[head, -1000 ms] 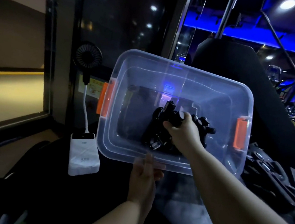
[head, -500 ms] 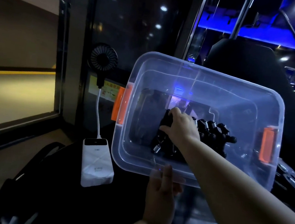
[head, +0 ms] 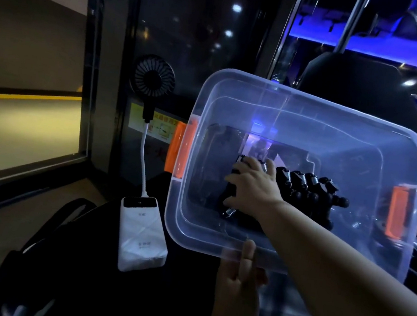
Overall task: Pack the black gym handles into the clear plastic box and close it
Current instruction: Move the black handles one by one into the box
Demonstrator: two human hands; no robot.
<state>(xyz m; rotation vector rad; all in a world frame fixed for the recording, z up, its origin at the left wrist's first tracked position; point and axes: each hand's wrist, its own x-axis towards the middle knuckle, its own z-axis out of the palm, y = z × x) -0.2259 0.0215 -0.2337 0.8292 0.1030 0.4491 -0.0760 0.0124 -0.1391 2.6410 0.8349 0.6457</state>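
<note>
The clear plastic box [head: 311,112] with orange latches is tipped so its opening faces me, with no lid on it. Several black gym handles [head: 310,192] with metal springs lie in a heap on its bottom. My right hand [head: 253,189] reaches inside, fingers spread and resting on the left part of the heap, hiding some handles. My left hand [head: 237,285] is below the box, its straight fingers pressed against the near wall under the rim and partly seen through the plastic.
A white power bank [head: 141,236] with a small black fan [head: 154,79] on a white neck stands left of the box on a dark surface. A black bag [head: 43,256] lies at lower left. A dark padded seat back [head: 366,87] rises behind the box.
My right hand gripped a handle a second ago; its fingers have since loosened and spread over the heap. The box sits further right and lower in view.
</note>
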